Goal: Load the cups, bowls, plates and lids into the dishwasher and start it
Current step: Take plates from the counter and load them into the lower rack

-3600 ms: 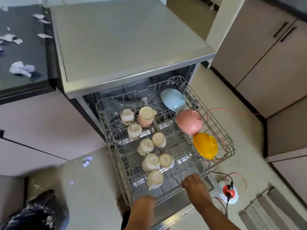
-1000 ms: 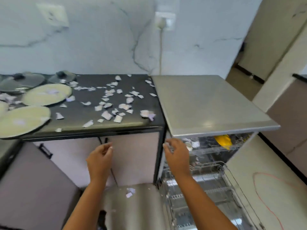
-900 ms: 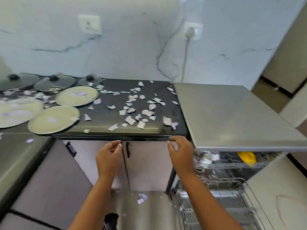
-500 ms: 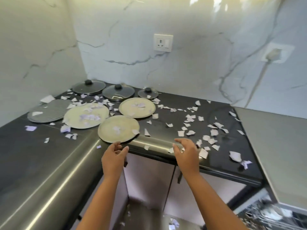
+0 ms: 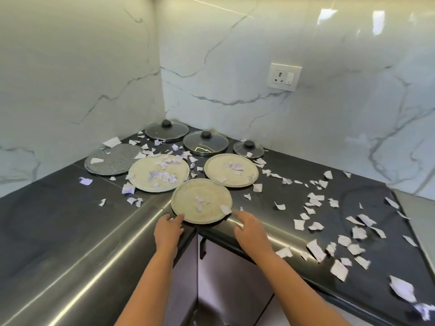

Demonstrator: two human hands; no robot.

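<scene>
Reaching for plate [image 5: 201,201], flat on counter [image 5: 270,208], just ahead and midway between left hand [image 5: 168,229] and right hand [image 5: 249,229]. Holding nothing, fingers loosely extended, left nearer the rim. Grasp at opposite edges.

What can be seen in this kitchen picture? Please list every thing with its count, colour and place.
glass lids: 3, clear with black knobs, row at back of counter
cream plates: 3, pale cream, in front of the lids
grey plate: 1, speckled grey, left of the cream plates
paper scraps: many, white-lilac, scattered over counter and plates
counter: 1, black, corner-shaped
wall socket: 1, white, back wall
left hand: 1, open, left of nearest plate
right hand: 1, open, right of nearest plate
</scene>
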